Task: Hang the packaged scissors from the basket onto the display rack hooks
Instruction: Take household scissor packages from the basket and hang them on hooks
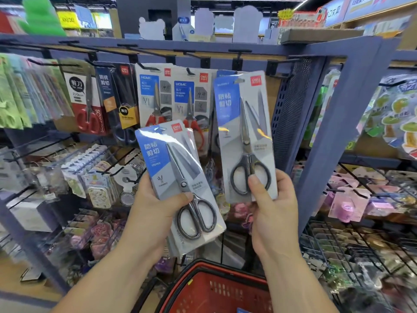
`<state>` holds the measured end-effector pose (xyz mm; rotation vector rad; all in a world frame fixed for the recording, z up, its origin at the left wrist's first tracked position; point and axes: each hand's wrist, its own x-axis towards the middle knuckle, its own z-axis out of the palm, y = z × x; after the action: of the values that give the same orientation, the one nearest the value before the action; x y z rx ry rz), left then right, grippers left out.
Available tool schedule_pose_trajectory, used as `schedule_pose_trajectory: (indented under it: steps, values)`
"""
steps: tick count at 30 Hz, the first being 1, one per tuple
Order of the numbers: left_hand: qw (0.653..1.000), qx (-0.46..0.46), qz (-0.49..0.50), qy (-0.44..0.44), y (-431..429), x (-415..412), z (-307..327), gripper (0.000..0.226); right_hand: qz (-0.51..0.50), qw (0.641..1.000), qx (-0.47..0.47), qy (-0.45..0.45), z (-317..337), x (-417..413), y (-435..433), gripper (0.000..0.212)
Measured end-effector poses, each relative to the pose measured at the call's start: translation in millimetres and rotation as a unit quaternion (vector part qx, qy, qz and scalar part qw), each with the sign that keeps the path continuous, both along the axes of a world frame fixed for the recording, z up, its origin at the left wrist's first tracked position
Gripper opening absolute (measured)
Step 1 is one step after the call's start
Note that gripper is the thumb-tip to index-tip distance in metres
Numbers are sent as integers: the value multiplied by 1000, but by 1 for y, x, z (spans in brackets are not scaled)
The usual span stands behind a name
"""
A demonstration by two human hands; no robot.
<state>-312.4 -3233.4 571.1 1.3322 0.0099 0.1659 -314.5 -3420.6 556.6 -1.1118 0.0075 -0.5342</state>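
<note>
My left hand (153,211) grips a small stack of blue-and-grey scissors packs (176,172), tilted, with the thumb across the front pack. My right hand (273,206) pinches a single matching scissors pack (246,132) by its lower edge and holds it upright in front of the display rack. The top of that pack, with its hang hole, sits close to a black hook (240,58) on the top rail; whether the hole is on a hook I cannot tell. The red basket (203,288) is below, between my forearms.
Other scissors packs (180,98) hang on the top-row hooks to the left. A blue perforated side panel (291,114) and post (334,123) stand right of the held pack. Lower hooks carry small stationery goods, and wire bins (361,245) sit at the right.
</note>
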Motion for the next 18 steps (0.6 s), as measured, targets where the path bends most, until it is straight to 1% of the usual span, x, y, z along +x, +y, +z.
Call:
schedule_pose_trajectory:
  steps: [2, 8, 13, 18]
  values:
    - [1000, 0, 0, -6, 0, 0, 2, 57, -13, 1000, -16, -5, 6, 11, -2, 22]
    - [1000, -6, 2, -29, 1, 0, 5, 60, -46, 998, -32, 3, 9, 44, -1, 22]
    - [999, -26, 5, -26, 7, 2, 5, 60, -61, 995, -51, 57, 6, 72, 2, 17]
    - [999, -42, 6, -24, 14, 6, 5, 59, -75, 988, -61, 119, 5, 114, -4, 20]
